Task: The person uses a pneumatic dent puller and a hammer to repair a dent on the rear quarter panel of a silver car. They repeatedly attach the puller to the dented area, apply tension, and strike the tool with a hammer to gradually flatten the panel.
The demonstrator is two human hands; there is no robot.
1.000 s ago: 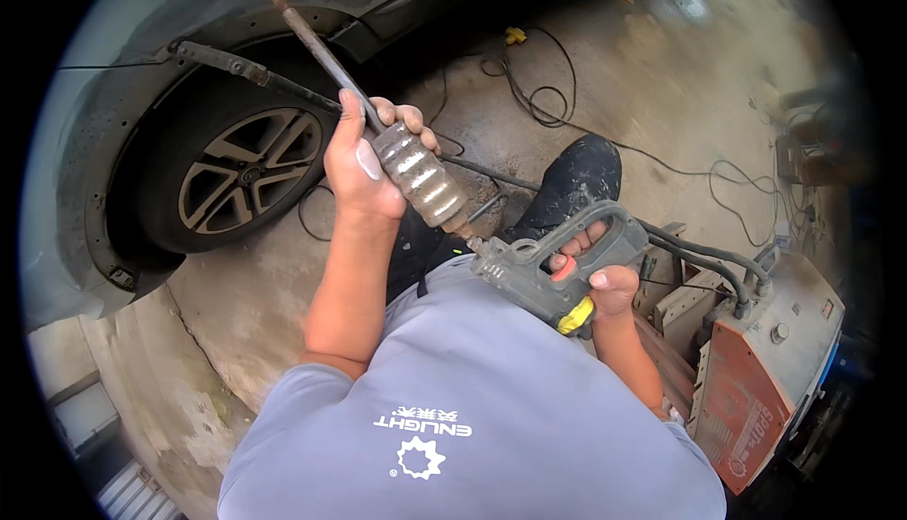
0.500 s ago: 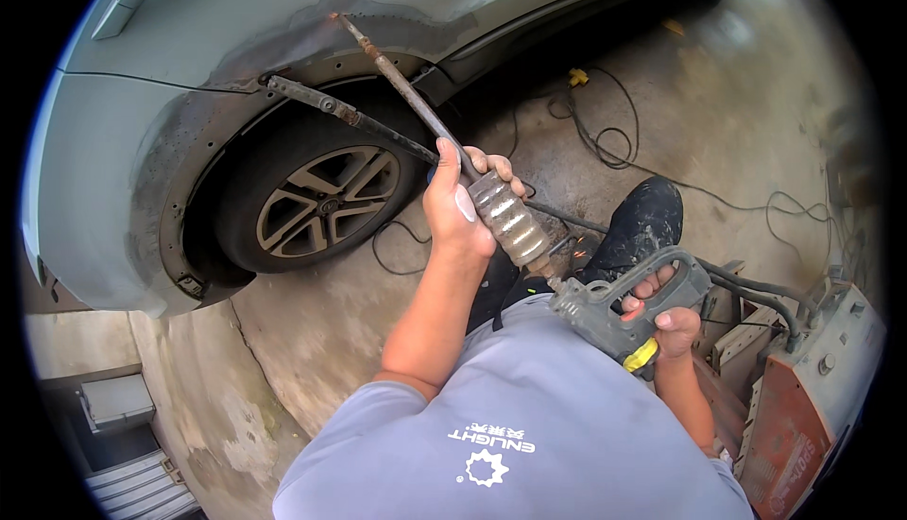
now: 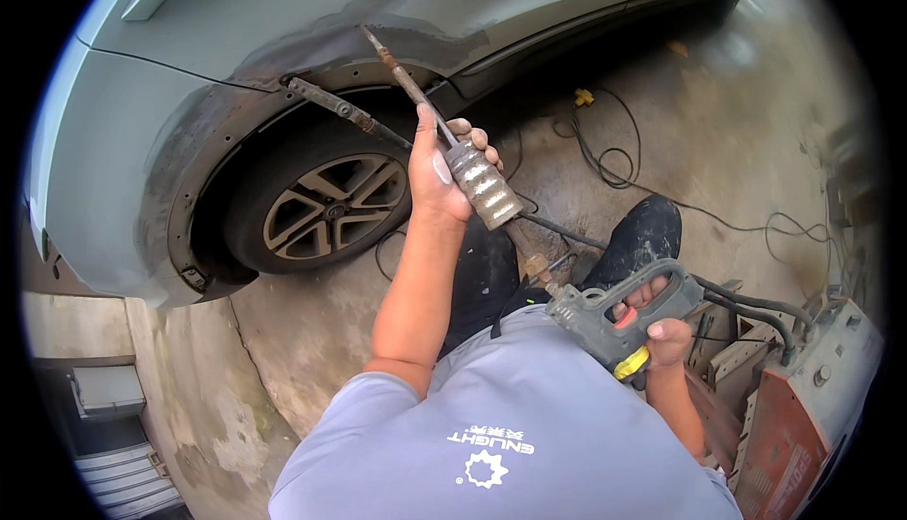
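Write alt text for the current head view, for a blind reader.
A person's left hand grips the ribbed metal weight on a rod, whose tip is at a dull grey patch above a car wheel; the right hand holds the gun-shaped handle. A red-and-grey machine stands at lower right.

Rod tip (image 3: 369, 35) — contact too small to tell; machine (image 3: 803, 411) — cut off.

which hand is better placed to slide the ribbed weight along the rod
Left, probably: the left grip is against the ribbed weight on the rod, while the right grip holds the gun-shaped handle.
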